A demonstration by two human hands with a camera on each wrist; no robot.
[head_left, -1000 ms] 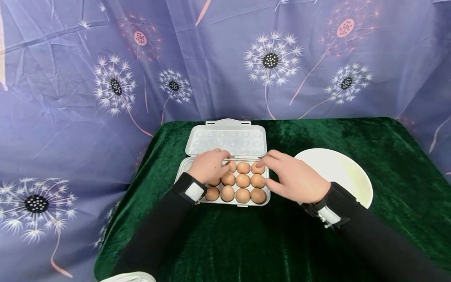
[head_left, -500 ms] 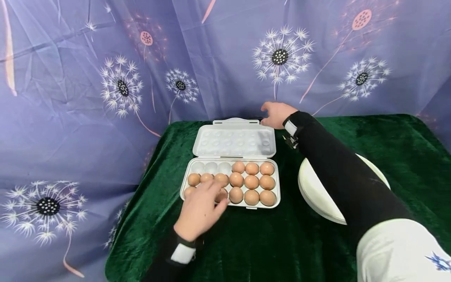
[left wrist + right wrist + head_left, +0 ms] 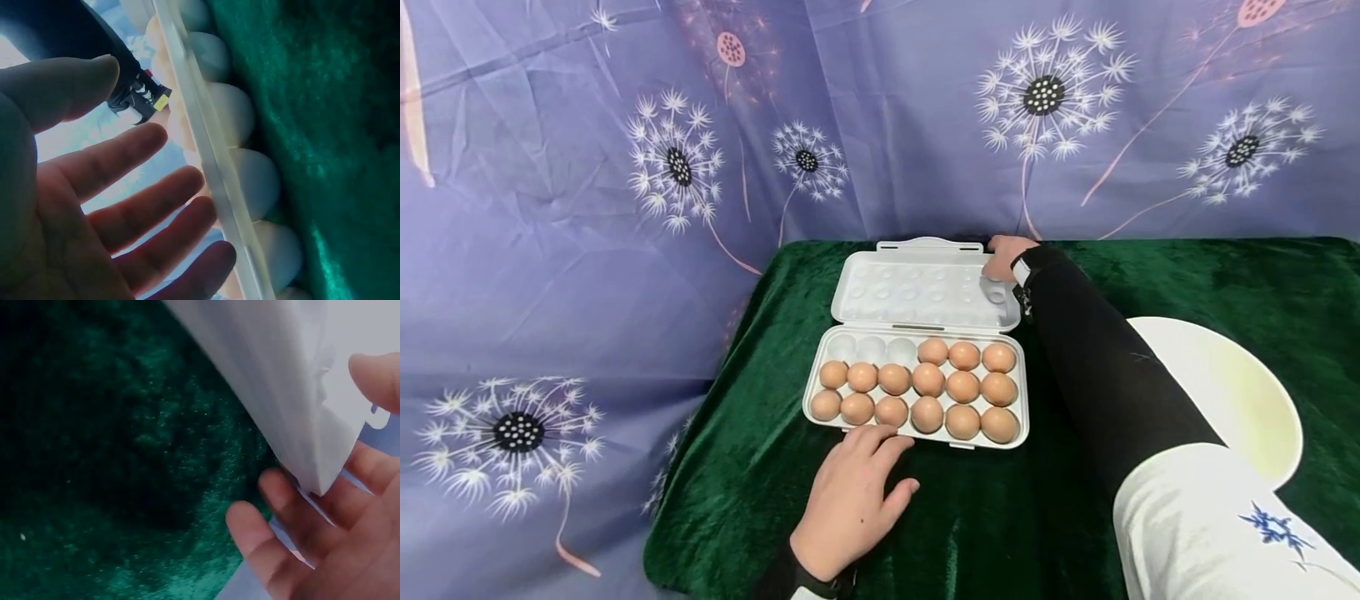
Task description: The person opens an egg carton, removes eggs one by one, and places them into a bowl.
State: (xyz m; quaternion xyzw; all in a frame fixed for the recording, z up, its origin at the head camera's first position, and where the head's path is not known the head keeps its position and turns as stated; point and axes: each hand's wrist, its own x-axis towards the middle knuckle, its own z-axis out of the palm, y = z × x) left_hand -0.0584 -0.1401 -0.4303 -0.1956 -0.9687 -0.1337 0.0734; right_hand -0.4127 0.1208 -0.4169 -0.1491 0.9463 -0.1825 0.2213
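Note:
A white plastic egg carton [image 3: 871,348] lies with its lid [image 3: 917,283] folded back, away from me. Brown eggs [image 3: 928,379] fill its two nearer rows and the right half of the far row; the far row's left cups are bare. My left hand [image 3: 850,500] rests at the carton's front edge, fingers extended; in the left wrist view its fingertips meet the carton's rim [image 3: 209,147]. At the lid's far right corner is my right hand [image 3: 1006,257]. In the right wrist view its fingers [image 3: 250,531] reach under the lid corner [image 3: 306,444], thumb apart on the other side.
A large white bowl [image 3: 1232,375] stands to the right, partly behind my right sleeve [image 3: 1120,400]. Dark green velvet cloth [image 3: 737,500] covers the table. A purple curtain [image 3: 910,125] with dandelion prints hangs right behind it.
My right hand has gone from the carton's right side to the lid's far corner. My left hand has drawn back from over the eggs to the front edge. The head view has shifted.

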